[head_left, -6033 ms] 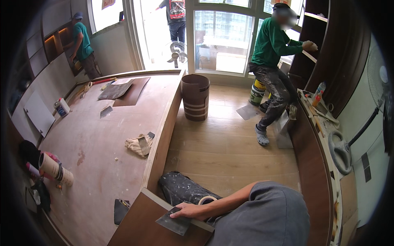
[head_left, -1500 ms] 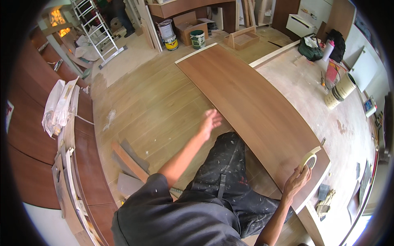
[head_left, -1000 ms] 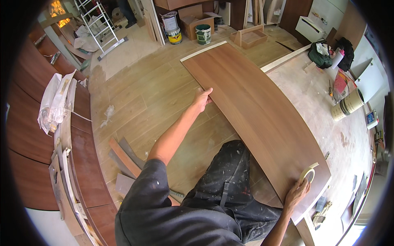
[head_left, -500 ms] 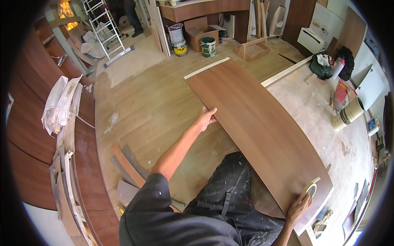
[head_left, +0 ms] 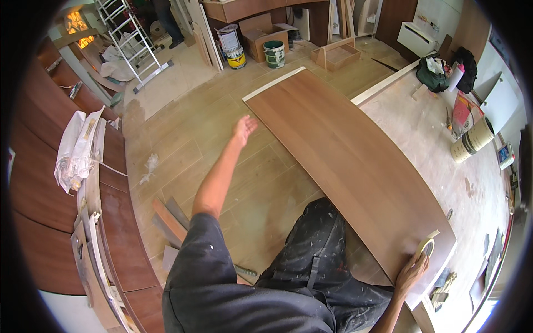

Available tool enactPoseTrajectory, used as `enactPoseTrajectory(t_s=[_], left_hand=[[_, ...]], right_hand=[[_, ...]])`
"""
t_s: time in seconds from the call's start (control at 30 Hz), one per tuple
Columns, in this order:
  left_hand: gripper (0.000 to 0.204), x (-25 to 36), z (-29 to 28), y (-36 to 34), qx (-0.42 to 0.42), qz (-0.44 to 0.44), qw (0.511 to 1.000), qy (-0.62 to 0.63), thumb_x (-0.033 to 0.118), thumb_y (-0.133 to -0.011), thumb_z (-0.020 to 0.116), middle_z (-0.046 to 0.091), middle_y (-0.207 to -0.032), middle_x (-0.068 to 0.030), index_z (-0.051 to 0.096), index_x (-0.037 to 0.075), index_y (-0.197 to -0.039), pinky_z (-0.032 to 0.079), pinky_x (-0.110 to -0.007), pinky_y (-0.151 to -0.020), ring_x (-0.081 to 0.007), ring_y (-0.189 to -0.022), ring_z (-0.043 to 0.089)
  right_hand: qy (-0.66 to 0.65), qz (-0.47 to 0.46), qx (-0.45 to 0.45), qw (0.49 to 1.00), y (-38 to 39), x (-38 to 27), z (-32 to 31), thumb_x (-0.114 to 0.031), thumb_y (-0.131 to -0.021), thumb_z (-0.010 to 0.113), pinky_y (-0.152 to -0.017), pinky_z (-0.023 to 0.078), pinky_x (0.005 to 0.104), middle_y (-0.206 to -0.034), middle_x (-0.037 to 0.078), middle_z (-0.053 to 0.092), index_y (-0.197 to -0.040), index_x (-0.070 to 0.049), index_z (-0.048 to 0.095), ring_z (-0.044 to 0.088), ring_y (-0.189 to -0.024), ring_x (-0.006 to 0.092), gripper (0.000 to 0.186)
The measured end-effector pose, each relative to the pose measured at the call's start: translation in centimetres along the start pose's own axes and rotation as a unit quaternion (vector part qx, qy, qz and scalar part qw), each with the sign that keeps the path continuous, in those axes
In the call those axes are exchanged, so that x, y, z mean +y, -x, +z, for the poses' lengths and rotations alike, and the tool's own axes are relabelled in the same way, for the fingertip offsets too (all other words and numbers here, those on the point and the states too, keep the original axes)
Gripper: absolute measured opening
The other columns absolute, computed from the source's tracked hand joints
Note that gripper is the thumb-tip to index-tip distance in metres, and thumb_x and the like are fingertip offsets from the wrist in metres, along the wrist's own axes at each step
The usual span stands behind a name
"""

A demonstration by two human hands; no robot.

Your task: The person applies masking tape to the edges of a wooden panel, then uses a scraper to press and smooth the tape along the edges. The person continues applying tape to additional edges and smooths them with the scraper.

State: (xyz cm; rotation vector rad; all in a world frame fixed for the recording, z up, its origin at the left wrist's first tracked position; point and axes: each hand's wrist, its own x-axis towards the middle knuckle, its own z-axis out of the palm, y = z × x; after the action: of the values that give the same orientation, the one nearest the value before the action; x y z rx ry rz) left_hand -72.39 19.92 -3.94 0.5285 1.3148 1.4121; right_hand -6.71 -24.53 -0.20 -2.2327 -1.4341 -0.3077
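A long brown wood panel [head_left: 344,161] lies slanted from the floor side up onto the dusty worktable [head_left: 438,139]. My left hand [head_left: 244,129] hovers open over the floor, just left of the panel's long edge and apart from it. My right hand [head_left: 412,272] rests on the panel's near end, its fingers holding a roll of pale masking tape [head_left: 426,247] against the wood. My dark paint-spotted trousers [head_left: 316,261] show below the panel.
A ladder [head_left: 130,41], paint buckets [head_left: 230,44], a green bucket [head_left: 273,54], a cardboard box [head_left: 261,34] and a wooden crate [head_left: 336,55] stand at the far end. Brown cabinets [head_left: 33,183] line the left. Wood scraps [head_left: 166,219] lie on the floor. A dark bag [head_left: 433,72] and a striped cylinder [head_left: 472,141] sit on the worktable.
My left hand has come off the panel's long edge and moved up and left. My right hand stays at the near end with the tape roll.
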Motion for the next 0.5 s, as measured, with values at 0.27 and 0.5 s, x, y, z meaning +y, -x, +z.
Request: enactPoseTrajectory(t_s=[0.27,0.5], left_hand=[[0.053,4.2,-1.7,-7.6,-0.052,0.086,0.994,-0.034,0.004,-0.097,0.054,0.06,-0.136,-0.0213,0.046,-0.003,-0.149,0.054,-0.045,-0.108,-0.0333,-0.123,0.063],[0.039,5.2,-2.2,-10.2,-0.128,0.064,0.986,-0.087,0.001,-0.093,0.057,0.065,-0.129,-0.0167,0.06,-0.008,-0.131,0.055,-0.043,-0.106,-0.0265,-0.116,0.065]], right_hand=[[0.02,-0.01,0.014,1.0,0.0,0.0,-0.7,-0.022,-0.109,0.051,-0.104,0.043,0.0531,-0.127,0.029,0.061,-0.131,0.008,0.057,0.053,-0.123,0.0457,0.038],[0.015,0.015,0.0,1.0,0.0,-0.8,-1.3,-0.017,-0.108,0.05,-0.106,0.041,0.0553,-0.129,0.033,0.059,-0.131,0.011,0.056,0.051,-0.126,0.0492,0.037]])
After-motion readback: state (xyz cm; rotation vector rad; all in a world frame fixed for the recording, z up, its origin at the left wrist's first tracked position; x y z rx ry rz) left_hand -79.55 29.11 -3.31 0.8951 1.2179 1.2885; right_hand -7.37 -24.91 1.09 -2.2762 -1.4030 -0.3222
